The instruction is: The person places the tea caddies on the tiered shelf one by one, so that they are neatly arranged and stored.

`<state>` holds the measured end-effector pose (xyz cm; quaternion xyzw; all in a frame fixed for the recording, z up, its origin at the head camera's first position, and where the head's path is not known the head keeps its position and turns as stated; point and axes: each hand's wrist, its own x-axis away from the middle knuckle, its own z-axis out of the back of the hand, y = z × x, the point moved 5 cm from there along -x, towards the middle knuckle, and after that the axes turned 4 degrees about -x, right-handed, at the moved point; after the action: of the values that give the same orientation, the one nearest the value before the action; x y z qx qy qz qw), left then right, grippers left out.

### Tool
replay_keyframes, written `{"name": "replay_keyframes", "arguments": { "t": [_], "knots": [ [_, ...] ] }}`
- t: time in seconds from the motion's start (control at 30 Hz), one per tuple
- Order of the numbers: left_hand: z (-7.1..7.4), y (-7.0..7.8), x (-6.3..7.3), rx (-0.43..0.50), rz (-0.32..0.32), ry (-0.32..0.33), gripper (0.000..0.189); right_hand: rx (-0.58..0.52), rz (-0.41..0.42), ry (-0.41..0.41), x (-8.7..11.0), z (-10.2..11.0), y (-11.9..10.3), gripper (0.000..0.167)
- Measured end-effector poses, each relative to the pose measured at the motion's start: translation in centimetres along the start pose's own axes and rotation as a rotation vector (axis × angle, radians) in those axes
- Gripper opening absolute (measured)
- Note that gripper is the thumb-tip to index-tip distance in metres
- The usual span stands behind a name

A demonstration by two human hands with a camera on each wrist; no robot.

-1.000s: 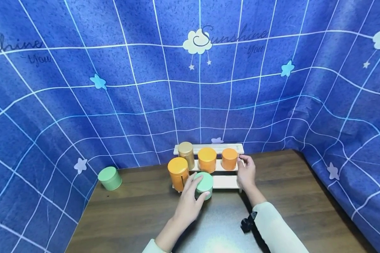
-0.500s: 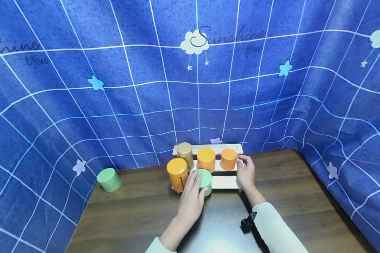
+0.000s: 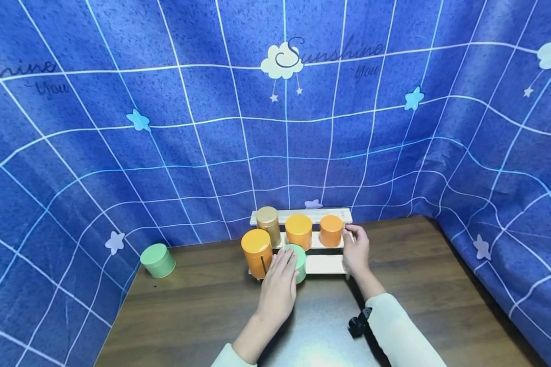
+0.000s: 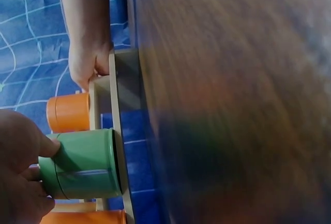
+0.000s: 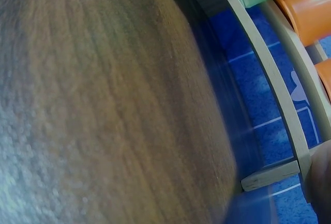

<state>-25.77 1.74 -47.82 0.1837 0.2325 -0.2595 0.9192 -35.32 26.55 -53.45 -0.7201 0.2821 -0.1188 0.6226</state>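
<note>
A green tin [image 3: 299, 265] stands on the front step of a pale wooden tiered rack [image 3: 327, 264]. My left hand [image 3: 279, 286] holds this tin, its thumb and fingertips on the lid end in the left wrist view. At the rack's right end, my right hand [image 3: 356, 251] grips the side piece. A tall orange tin [image 3: 257, 253] is on the front step, just left of the green one. Behind them on the middle step are a wider orange tin [image 3: 298, 232], a small orange tin [image 3: 331, 231] and, at the left, a gold tin [image 3: 268, 224].
A second green tin [image 3: 158, 260] stands apart on the brown wooden table [image 3: 202, 295], near its back left edge. A blue patterned curtain [image 3: 202, 168] hangs behind the table and along both sides. A black wrist camera [image 3: 358, 324] sits on my right sleeve.
My left hand has moved the green tin back and slightly left, onto the rack's front step beside the tall orange tin. My right hand keeps its place at the rack's end.
</note>
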Motion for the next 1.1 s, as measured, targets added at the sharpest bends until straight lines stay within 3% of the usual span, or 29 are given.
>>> {"name": "replay_keyframes", "arguments": {
  "t": [0.5,0.7,1.1],
  "knots": [
    [0.1,-0.3,0.0,0.055,0.019,-0.005,0.045,0.017,0.012,0.011,-0.2,0.2,0.2,0.02],
    [0.0,-0.4,0.0,0.033,0.025,-0.032,0.046,0.021,-0.002,-0.011,0.0,0.1,0.2,0.024],
    [0.0,-0.6,-0.1,0.019,-0.006,0.01,0.048,0.03,0.001,-0.025,1.9,-0.3,-3.8,0.024]
  ]
}}
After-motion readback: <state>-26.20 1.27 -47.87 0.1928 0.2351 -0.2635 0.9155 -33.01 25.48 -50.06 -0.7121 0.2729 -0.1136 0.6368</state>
